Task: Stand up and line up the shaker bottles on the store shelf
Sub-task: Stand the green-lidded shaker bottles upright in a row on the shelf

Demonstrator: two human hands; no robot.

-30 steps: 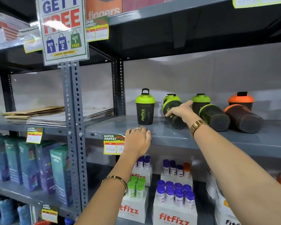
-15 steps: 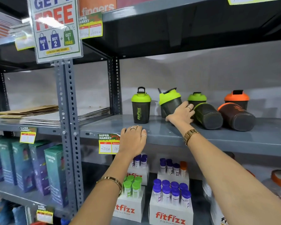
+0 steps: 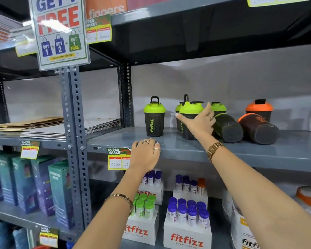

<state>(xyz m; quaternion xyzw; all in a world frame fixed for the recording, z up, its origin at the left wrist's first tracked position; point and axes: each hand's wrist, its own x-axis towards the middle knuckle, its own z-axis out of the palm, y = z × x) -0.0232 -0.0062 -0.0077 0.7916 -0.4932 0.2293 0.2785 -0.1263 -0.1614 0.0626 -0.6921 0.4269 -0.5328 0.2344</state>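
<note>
— Which step is she doing now?

— She is setting up one green-lid shaker [image 3: 189,121] on the grey shelf [image 3: 178,149]. It is standing upright now, to the right of the first upright shaker [image 3: 154,118], with a gap between them. Her right hand [image 3: 198,121] is lying against its right side, with the fingers [image 3: 207,109] spread apart, not clamped around it. I think she is letting it go, or only steadying it.

— And the other hand?

— The left hand [image 3: 145,155] is resting flat on the front edge of the shelf, fingers together, holding nothing.

— What is left to do?

— Two bottles are lying on their sides: a green-rimmed one [image 3: 227,127], just beside her right hand, and an orange one [image 3: 258,128] further to the right. Behind them an upright green shaker [image 3: 218,106] and an upright orange shaker [image 3: 258,108] are standing near the wall. I suppose the next move is to take the lying green one around its body, tip it up on its base, and put it in line with the front two.

— Is something inside the bottles?

— I cannot tell; the bodies are dark and all lids are closed. On the shelf below, the Fitfizz boxes [image 3: 187,236] are holding small tubes with purple, green and orange caps.
</note>
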